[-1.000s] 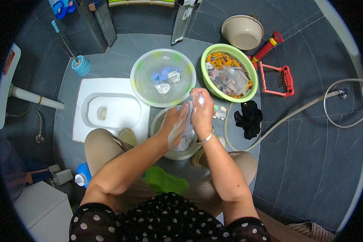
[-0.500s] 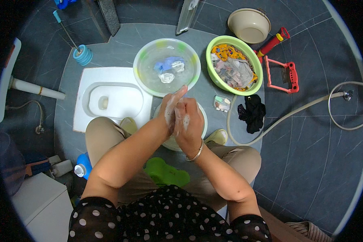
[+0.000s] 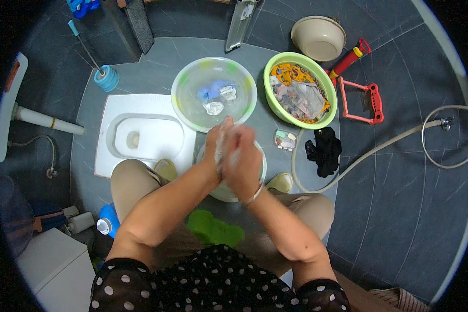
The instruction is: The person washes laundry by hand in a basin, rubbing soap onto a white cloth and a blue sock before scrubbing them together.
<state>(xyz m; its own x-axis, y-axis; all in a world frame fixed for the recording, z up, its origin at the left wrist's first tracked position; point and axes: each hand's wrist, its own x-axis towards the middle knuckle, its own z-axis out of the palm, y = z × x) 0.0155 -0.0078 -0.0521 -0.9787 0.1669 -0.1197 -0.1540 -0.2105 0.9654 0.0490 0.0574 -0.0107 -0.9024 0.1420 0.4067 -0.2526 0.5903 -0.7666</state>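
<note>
My left hand (image 3: 214, 148) and my right hand (image 3: 242, 156) are pressed together above a pale basin (image 3: 263, 165) between my feet. White suds coat them. The left fingers are closed against the right hand, which hides most of them; anything between the palms is out of sight. Motion smears the right fingers, and a bracelet (image 3: 255, 194) circles that wrist. Just beyond the hands stands a large translucent basin (image 3: 179, 106) with green and yellow patches. Inside it lie a light-blue cloth (image 3: 214, 89) and two crumpled white cloths.
A green tub (image 3: 269, 99) of mixed laundry stands at the right. Near it are a soap dish (image 3: 285, 139), a black cloth (image 3: 325, 153), a hose (image 3: 366, 152) and a red folding frame (image 3: 375, 104). A squat toilet (image 3: 101, 135) lies left, a blue bottle (image 3: 108, 218) by my left knee.
My right hand has shifted slightly and is now blurred against the left. The whole view has tilted a little, so the floor items sit lower in the picture.
</note>
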